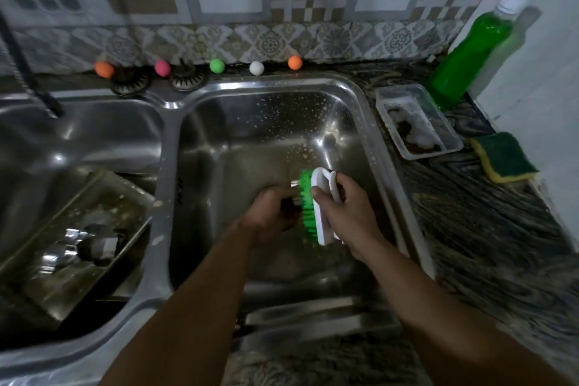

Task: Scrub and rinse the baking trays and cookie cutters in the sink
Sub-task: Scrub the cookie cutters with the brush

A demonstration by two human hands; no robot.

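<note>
We are looking first at the left basin (78, 135), where a baking tray (75, 229) is leaning, tilted, with brown residue across its base and specks of grime on it. Some shiny metal pieces, which we are taking for cookie cutters (84, 247), are lying in it; they are too blurred to count. We are judging that this lot is not yet scrubbed.

Moving to the right basin (266, 135), we are working over its middle. Our left hand (272, 213) is curling round a small item that we are taking for a cutter (293, 183); only a pale sliver is showing past the fingers, so we cannot tell its shape. Our right hand (347, 216) is gripping the white back of the brush (316, 207), fingers wrapped over its handle, green bristles pressing toward the left hand. The basin walls are flecked with pale splashes. A second tray (300, 313) appears to be lying flat at the near end of this basin, below our forearms; whether it is clean we cannot tell. No water is running that we can see.

On the table at the right, a clear tub (418, 122) with suds, a sponge (503, 157) and a bottle (463, 53) of green soap are standing by.

So we are judging the task as early to midway: one small piece is being scrubbed, and the left tray, its cutters and all rinsing are remaining.
</note>
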